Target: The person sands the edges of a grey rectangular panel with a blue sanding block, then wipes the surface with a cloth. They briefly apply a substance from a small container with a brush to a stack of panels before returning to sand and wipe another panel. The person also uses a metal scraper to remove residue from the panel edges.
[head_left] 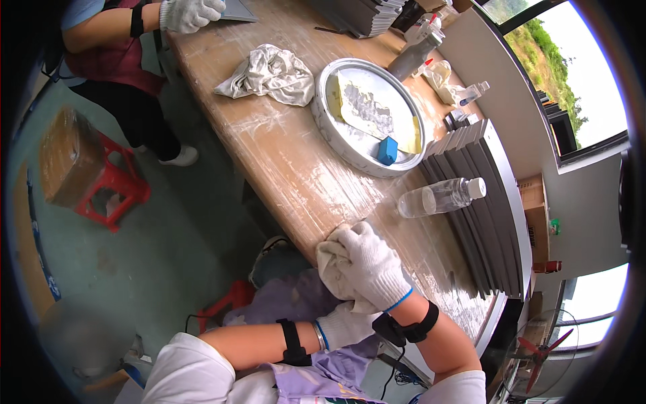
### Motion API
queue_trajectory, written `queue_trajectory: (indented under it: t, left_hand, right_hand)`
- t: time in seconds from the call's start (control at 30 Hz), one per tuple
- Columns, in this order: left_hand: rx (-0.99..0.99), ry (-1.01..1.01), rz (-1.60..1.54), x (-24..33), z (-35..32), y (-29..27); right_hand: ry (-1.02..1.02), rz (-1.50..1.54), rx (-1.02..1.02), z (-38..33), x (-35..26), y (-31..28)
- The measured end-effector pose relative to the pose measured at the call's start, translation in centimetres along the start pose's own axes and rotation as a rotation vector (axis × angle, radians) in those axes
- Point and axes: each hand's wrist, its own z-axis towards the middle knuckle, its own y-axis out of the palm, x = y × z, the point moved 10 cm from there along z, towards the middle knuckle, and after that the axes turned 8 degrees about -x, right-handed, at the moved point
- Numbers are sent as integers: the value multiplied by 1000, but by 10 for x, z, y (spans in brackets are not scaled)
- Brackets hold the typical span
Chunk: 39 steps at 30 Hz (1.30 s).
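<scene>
At the table's near edge, my right hand (374, 264), in a white knit glove, is closed on a bunched off-white rag (332, 269). My left hand (346, 324), gloved the same way, is just below my right wrist. Its fingers are hidden behind my right hand and wrist, so I cannot make out what they do. A clear plastic bottle with a white cap (441, 197) lies or leans beside a stack of dark grey panels (479, 209), to the right of my hands. Farther up the table is a round white lid or shallow tub (321, 124) holding yellowish sheets and a blue block (387, 151).
A crumpled white cloth (272, 74) lies beyond the plastic-wrapped wooden table's (269, 155) middle. Spray bottles (418, 50) and more grey panels (356, 13) stand at the back. A co-worker's gloved hand (192, 13) is at far left, near a red stool (118, 182) bearing a box.
</scene>
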Motion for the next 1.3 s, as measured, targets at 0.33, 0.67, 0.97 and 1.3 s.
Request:
queue_trajectory:
  t: [0.33, 0.67, 0.97, 1.3]
  left_hand:
    - [-7, -52, -153, 2, 8, -19]
    - [-210, -175, -496, -15, -2, 25]
    - [-280, 288, 697, 43, 16, -2]
    - [-388, -121, 849, -27, 51, -95]
  right_hand:
    - [-88, 12, -98, -3, -6, 11]
    - [-117, 1, -146, -2, -11, 24]
    - [290, -91, 222, -23, 85, -70]
    - [404, -165, 291, -138, 78, -62]
